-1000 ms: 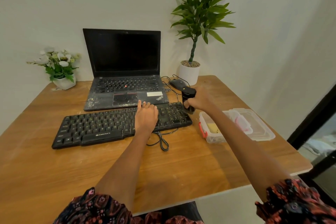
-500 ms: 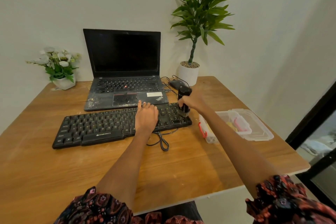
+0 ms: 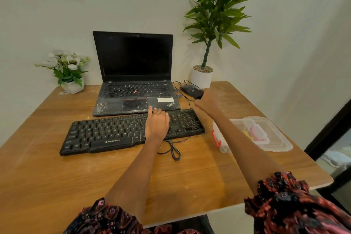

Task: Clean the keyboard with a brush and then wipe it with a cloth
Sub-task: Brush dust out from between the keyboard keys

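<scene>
A black dusty keyboard (image 3: 106, 133) lies across the middle of the wooden table (image 3: 57, 176). My left hand (image 3: 157, 122) rests flat on its right-centre keys, fingers straight and pointing toward the laptop. My right hand (image 3: 208, 101) grips a black brush (image 3: 198, 94) just beyond the keyboard's far right corner, beside the mouse. Only the brush's dark handle end shows above my fist; its bristles are hidden.
A dirty open laptop (image 3: 136, 74) stands behind the keyboard, with a black mouse (image 3: 188, 88) to its right. An open clear plastic box (image 3: 218, 138) with its lid (image 3: 281, 142) sits at the right, something yellow inside. A potted plant (image 3: 201, 79) and a flower pot (image 3: 73, 85) stand at the back.
My right hand has carried the brush from the keyboard's right end keys back toward the mouse, past the far right corner. My left hand has stayed on the keys.
</scene>
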